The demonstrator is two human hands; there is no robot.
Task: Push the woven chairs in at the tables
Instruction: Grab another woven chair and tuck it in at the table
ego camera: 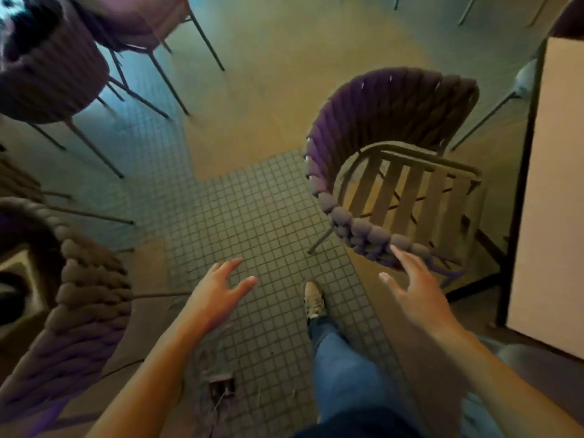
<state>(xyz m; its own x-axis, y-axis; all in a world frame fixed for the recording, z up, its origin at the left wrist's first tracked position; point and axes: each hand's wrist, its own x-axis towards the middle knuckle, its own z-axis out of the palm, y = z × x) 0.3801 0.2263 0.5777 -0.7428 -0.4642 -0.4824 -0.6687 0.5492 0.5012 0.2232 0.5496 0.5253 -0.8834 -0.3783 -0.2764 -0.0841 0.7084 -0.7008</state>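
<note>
Now, with my right hand [414, 289] spread open at the rim of the woven chair [392, 172] beside the table [556, 184] and my left hand [218, 295] open and free, I'd grip that rim with both and push squarely.

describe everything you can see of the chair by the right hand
The chair has a curved back woven from thick purple cord, a tan slatted seat and thin metal legs. It stands upright on the tiled floor, seat facing the pale table at right. The open right hand reaches its back rim, fingertips at or just touching the weave.
</note>
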